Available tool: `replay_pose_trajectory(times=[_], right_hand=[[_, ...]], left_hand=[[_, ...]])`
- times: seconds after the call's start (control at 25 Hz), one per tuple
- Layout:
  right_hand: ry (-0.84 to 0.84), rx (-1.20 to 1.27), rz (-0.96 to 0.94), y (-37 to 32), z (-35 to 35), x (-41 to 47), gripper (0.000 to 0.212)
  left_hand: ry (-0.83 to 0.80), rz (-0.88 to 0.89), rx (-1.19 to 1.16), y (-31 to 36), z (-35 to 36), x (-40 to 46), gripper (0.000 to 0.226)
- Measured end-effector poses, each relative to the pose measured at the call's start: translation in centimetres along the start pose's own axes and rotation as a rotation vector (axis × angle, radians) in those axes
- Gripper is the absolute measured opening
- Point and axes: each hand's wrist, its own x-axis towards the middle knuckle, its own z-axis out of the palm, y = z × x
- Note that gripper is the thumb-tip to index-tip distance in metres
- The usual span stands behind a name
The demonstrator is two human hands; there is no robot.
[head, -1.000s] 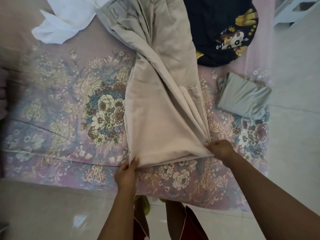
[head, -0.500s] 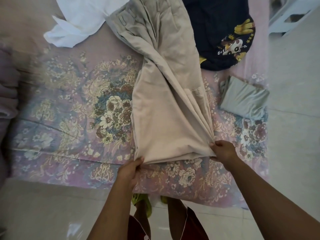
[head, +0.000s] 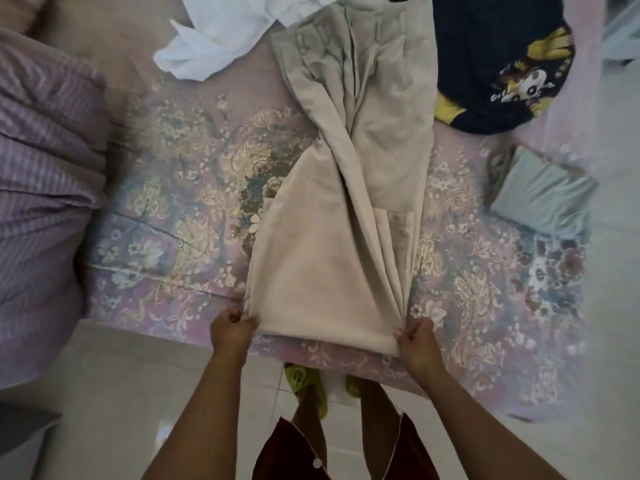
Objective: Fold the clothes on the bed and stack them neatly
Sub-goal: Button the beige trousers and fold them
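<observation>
Both hands, the left hand (head: 231, 328) and right hand (head: 415, 341), now pinch the hem corners of the beige trousers (head: 332, 265), drawn nearer the bed (head: 173, 188) edge than before, waistband beyond the fingers, twist unremoved, folding pending.

Single head view, looking steeply down, close over bed (head: 166, 188) edge
</observation>
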Motion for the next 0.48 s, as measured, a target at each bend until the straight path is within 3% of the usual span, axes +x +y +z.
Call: replay_pose_trajectory(times=[0.12,0.16,0.28,0.32,0.36,0.48], right_hand=[[0.088,-0.255,-0.076,-0.7,0.9,0.0,0.009],[0.212,-0.4,-0.234,-1.8,1.2,0.1,0.02],[0.473,-0.667,-0.907,-6.6,2.9,1.2,0.048],[0.506,-0.722,-1.035,-8.5,3.3,2.2,0.05],[0.5,-0.748,-1.035,-10.3,3.8,3.4,0.051],[0.366,-0.623,-0.785,-13.1,3.9,6.8,0.041]], left_hand=[[0.206,0.131,0.426,1.5,3.1,-0.9,0.057],[0.226,0.312,0.567,2.6,4.2,-1.5,0.066],[0.067,1.129,0.825,6.0,9.0,-1.8,0.067],[0.027,1.253,0.871,7.2,10.6,-0.9,0.064],[0.006,1.284,0.911,8.3,12.1,0.2,0.062],[-0.016,1.281,1.074,8.3,14.1,3.1,0.058]])
